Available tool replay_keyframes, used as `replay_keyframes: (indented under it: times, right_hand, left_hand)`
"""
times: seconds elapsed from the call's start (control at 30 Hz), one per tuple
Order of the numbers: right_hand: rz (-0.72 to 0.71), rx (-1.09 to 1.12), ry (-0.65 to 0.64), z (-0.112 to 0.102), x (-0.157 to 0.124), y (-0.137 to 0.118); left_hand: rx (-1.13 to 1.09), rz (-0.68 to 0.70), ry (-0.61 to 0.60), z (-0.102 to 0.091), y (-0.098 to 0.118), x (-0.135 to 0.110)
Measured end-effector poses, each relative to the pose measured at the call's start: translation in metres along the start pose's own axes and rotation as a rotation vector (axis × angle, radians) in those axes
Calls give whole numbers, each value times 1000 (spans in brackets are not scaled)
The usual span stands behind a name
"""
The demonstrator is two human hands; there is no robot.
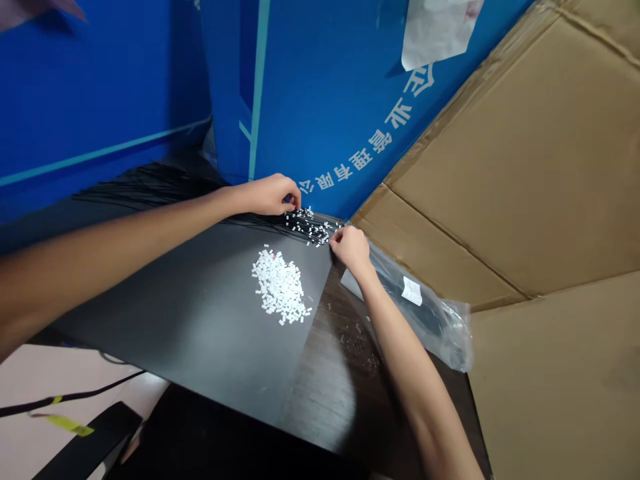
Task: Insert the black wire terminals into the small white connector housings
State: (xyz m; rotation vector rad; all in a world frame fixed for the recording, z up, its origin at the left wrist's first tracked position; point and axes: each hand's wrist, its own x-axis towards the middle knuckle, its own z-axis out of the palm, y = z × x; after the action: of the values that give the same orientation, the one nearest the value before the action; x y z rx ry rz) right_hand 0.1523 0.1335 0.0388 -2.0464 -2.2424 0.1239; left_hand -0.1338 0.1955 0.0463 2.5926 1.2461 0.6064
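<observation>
Between the two sets of fingertips lies a loose cluster of small white tags (313, 230) at the ends of thin black strands (145, 183), which trail away behind the left fingers past the wrist. The left hand (280, 195) has its thumb and forefinger curved toward each other at the near end of that cluster; the right hand (351, 247) has its fingers bent in close together at the other end. Whether either one pinches a strand or a tag, I cannot tell. The step in hand looks like handling the tagged ends one by one or in small groups, and a next move would call for a light fingertip grip, parting single strands without scattering their tags. Nearer the wearer than the fingers, a heap of loose white pieces (280, 287) rests on a dark grey mat (200, 313), which covers part of a brown wood-grain table (320, 413). Beside the right fingers and wrist lies a clear plastic bag (450, 327) with a white label (412, 291). Beyond the fingers stands a blue panel (320, 87) with white characters; right of them, cardboard (525, 173).
</observation>
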Motion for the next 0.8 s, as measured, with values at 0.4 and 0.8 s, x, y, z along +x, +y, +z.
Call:
replay_keyframes:
  times: [0.4, 0.8]
  right_hand:
    - [-1, -80, 229, -10, 4, 5]
    - [-143, -110, 279, -2, 1, -3]
  left_hand:
    - [120, 3, -5, 27, 4, -22]
    - [12, 125, -246, 19, 34, -79]
